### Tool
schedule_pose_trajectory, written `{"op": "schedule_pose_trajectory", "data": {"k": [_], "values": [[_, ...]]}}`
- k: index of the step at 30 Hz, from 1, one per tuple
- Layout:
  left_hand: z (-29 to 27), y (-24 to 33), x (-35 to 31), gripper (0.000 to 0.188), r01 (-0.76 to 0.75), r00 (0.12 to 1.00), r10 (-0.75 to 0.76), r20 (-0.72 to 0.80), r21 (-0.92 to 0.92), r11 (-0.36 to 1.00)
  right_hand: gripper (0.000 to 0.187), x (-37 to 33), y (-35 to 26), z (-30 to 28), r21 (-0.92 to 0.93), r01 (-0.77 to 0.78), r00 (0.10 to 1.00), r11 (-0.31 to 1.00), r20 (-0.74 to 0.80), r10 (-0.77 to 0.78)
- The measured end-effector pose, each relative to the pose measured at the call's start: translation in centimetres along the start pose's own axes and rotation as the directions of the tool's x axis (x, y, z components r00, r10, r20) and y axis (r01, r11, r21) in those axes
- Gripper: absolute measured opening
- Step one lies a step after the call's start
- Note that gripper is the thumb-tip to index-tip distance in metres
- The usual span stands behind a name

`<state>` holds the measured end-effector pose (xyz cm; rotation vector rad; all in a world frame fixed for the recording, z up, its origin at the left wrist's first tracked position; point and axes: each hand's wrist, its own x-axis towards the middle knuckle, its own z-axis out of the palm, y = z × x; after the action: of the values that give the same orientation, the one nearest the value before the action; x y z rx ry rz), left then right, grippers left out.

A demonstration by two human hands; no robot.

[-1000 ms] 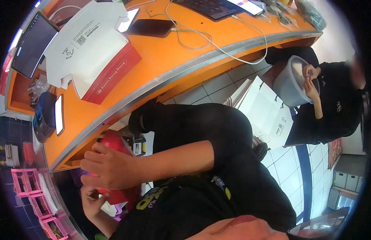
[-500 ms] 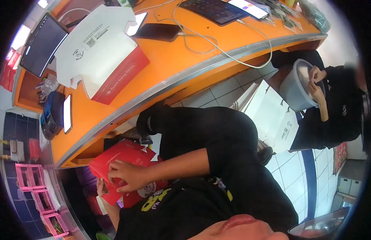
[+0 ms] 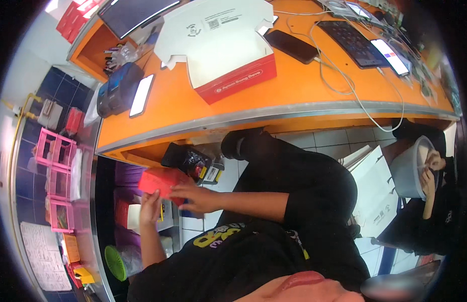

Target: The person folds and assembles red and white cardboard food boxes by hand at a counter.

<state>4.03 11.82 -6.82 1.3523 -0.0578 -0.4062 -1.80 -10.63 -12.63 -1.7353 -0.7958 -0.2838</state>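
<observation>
A red cardboard box (image 3: 162, 179) is in front of me, just below the table's front edge, its sides partly folded up. My left hand (image 3: 151, 205) is closed on its near side, thumb against the cardboard. At the box's right side, my right hand (image 3: 197, 198) has its fingers apart and stretched, the fingertips touching the cardboard. Those fingers partly cover the box's right end. On the orange table stands a red and white box (image 3: 236, 80) with its white lid raised.
Phones, a tablet (image 3: 351, 44) and white cables lie on the orange table (image 3: 168, 108). White flat cartons (image 3: 376, 194) stand right of my knee, near another person holding a clear bucket (image 3: 407, 173). Left are pink baskets (image 3: 60, 176) and a green basket (image 3: 115, 262).
My view has swung left, so the table appears farther right. The red cardboard was wide and flat under my right hand; now it looks compact and folded, raised between my hands.
</observation>
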Motion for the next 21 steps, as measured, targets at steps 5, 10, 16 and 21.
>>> {"op": "schedule_pose_trajectory", "data": {"k": [5, 10, 16, 21], "values": [[2.0, -6.3, 2.0, 0.029, -0.021, 0.989, -0.013, -0.148, -0.225, 0.974, 0.054, -0.1, -0.3, -4.3, 0.567, -0.274, 0.940, 0.776, -0.014, 0.342], [4.8, -9.6, 3.4, 0.023, 0.171, 0.985, -0.160, 0.060, -0.292, 0.941, 0.038, -1.5, 0.9, -7.3, 0.110, -0.309, 0.943, 0.945, -0.095, 0.319], [6.4, -9.7, 5.0, 0.027, 0.160, 0.987, -0.157, 0.038, -0.371, 0.915, 0.049, -1.7, -1.0, -7.1, -0.169, -0.196, 0.942, 0.966, -0.306, 0.137], [8.2, -7.9, 5.5, 0.033, 0.162, 0.983, -0.184, -0.006, -0.451, 0.878, 0.053, -0.4, -1.5, -8.2, -0.535, -0.090, 0.934, 0.840, -0.339, -0.116]]}}
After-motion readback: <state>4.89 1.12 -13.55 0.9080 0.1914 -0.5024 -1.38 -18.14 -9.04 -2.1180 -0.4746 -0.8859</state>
